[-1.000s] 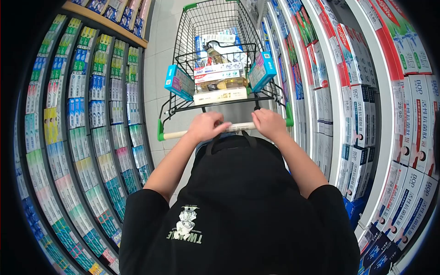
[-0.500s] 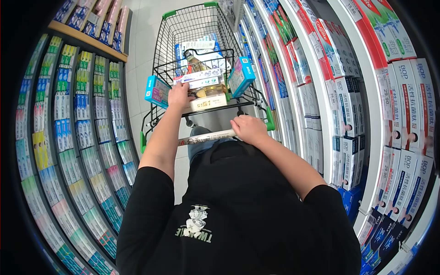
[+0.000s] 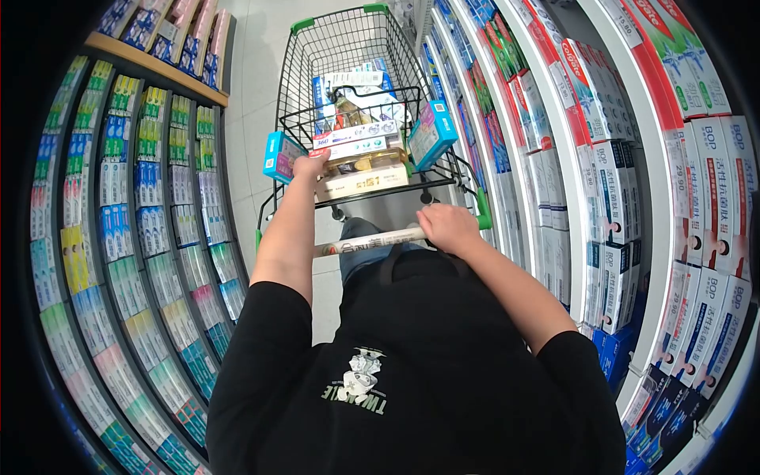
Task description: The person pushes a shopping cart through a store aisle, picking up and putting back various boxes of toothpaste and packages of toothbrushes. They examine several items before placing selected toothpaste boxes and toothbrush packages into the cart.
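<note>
White cartons (image 3: 358,148) lie stacked at the near end of the cart (image 3: 303,25). The left hand (image 3: 310,165), now off the handle (image 3: 376,241), reaches their left end, grip unclear; the right hand (image 3: 451,228) grips the handle, apparently steadying it alone.

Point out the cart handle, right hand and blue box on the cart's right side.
Cart handle (image 3: 370,241): head view, printed bar.
Right hand (image 3: 451,229): head view, back of hand.
Blue box (image 3: 430,139): head view, broad printed face.
</note>
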Tool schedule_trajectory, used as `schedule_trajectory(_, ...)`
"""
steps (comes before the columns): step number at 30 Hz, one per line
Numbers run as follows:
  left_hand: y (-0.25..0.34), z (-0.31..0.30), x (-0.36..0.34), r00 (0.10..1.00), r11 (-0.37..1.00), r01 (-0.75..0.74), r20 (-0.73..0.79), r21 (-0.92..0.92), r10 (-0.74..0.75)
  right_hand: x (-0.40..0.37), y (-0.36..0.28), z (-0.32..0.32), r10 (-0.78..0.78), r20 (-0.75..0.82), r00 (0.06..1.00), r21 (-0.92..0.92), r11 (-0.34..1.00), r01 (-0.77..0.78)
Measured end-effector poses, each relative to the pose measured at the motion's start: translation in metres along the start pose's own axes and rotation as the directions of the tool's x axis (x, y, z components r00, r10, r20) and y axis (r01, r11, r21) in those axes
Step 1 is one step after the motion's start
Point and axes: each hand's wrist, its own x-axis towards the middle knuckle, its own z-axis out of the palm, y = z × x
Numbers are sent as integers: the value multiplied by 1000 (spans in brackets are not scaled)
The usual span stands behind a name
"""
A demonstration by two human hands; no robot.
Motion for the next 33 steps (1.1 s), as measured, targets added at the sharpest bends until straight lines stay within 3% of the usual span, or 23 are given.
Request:
schedule_trajectory(2,15,-17,-22,998,999,7,-65,45,-4,1,1,0,10,-5,1000,-9,1000,-10)
schedule_trajectory(6,35,-34,-47,939,969,-243,-261,-48,223,2,3,0,7,-21,1000,-7,1000,-7)
schedule_trajectory(7,56,-55,-77,957,964,-257,-153,-70,245,2,2,-2,13,-18,1000,-5,1000,-13)
schedule_trajectory(10,57,-75,-85,972,934,-216,-154,-283,178,3,4,-2,23,-11,1000,-4,1000,-23)
schedule_trajectory(14,46,-81,-119,979,596,-62,69,-801,194,5,6,-6,42,-11,999,19,999,-42)
schedule_trajectory(16,51,-82,-159,927,471,216,331,-855,177,9,3,-18,84,70,994,151,984,-94)
schedule_trajectory(18,50,-71,-192,830,381,382,494,-842,260,9,4,-21,86,82,993,290,951,-106)
schedule_trajectory(21,59,-42,-244,739,252,551,605,-796,295,16,-2,-25,42,7,999,527,849,-40)
schedule_trajectory(22,62,-34,-253,671,248,607,654,-755,348,18,-8,-30,44,-22,999,593,805,-23)
schedule_trajectory(25,75,-15,-282,637,254,643,688,-723,348,27,-20,-31,68,-89,994,739,673,21)
schedule_trajectory(28,86,-5,-299,627,292,653,715,-699,311,33,-15,-16,181,43,983,942,320,-100)
schedule_trajectory(30,91,-14,-303,565,505,565,752,-652,339,29,-18,-26,156,-38,987,984,178,10)
schedule_trajectory(31,88,-20,-303,535,599,507,771,-620,345,26,-14,-33,179,-16,984,991,137,-9)
schedule_trajectory(33,70,-20,-295,724,797,112,598,-594,344,21,-1,-49,220,84,972,992,73,-102)
